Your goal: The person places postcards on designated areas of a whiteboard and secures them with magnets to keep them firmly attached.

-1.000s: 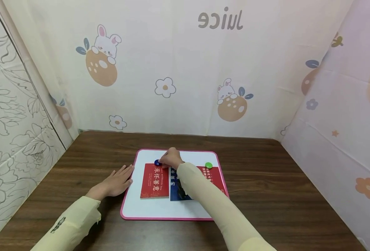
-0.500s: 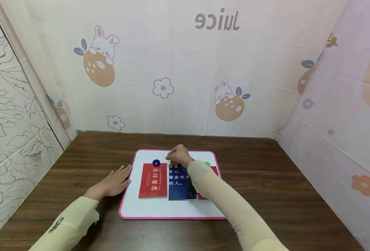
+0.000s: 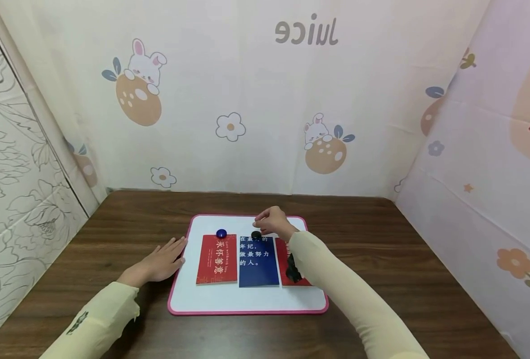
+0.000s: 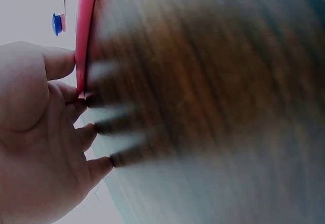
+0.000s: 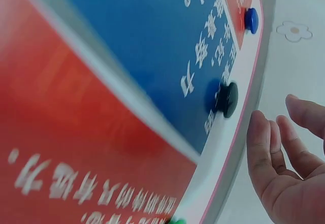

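A white board [image 3: 247, 301] with a pink rim lies on the table. Fixed on it side by side are a red card [image 3: 211, 271], a blue card [image 3: 258, 276] and another red card [image 5: 76, 117]. A blue round magnet [image 3: 221, 233] sits at the left card's top edge, a black magnet [image 3: 256, 235] at the blue card's top. My right hand [image 3: 273, 222] hovers just beyond the black magnet, fingers loosely bent, apart from it in the right wrist view. My left hand [image 3: 160, 262] rests flat, its fingers along the board's left rim.
A green magnet [image 5: 177, 221] shows at the bottom edge of the right wrist view; my right arm hides it from the head view. Brown wooden table [image 3: 382, 259] surrounds the board. A printed curtain [image 3: 265, 149] hangs behind the table.
My right hand has moved right, from beside the blue magnet to past the blue card's top. The black magnet, hidden before, now shows. My left hand stays at the rim.
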Motion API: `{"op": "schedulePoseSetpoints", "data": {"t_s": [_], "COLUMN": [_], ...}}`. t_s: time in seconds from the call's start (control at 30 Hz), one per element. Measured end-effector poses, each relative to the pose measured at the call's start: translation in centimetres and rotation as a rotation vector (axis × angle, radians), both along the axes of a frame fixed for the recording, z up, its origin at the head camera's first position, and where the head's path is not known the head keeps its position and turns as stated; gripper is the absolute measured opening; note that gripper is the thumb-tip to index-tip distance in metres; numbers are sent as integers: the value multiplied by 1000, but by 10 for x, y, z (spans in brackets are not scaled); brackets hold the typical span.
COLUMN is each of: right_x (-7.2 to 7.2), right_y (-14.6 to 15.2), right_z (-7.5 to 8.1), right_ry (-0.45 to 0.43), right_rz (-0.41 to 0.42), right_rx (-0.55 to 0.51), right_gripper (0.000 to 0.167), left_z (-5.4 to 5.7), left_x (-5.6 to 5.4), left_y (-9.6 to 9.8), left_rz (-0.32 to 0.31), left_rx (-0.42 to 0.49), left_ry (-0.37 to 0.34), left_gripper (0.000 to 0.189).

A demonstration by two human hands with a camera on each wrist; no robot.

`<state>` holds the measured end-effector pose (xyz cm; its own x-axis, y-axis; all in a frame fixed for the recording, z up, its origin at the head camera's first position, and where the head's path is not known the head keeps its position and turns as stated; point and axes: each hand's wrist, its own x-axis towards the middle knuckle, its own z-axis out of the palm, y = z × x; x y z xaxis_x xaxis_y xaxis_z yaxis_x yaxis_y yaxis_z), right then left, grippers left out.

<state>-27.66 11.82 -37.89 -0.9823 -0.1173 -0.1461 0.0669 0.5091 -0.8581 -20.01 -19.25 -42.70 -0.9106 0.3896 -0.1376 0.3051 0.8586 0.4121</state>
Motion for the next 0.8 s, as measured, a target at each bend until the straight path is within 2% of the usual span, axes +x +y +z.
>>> {"op": "schedulePoseSetpoints", "data": {"t_s": [0.2,0.37,0.53,0.8], "right_x": [1,2,3,12], "right_y": [18,36,58,88], "right_z": [1,3,4,5], "right_ry": [-2,7,40,89], "right_rz": [-12,-29,-1,32], "right_rx": [-14,31,88,134], "right_gripper": [19,23,29,36], "left_z": [1,1,0,1], "left_x": [-1,-1,0,0], "left_y": [-1,-1,-1,-4], "left_rz": [6,11,8,-6], "left_rx": [3,7,19,38], "left_ry": [0,5,8,25], "left_gripper": [62,62,62,60]}}
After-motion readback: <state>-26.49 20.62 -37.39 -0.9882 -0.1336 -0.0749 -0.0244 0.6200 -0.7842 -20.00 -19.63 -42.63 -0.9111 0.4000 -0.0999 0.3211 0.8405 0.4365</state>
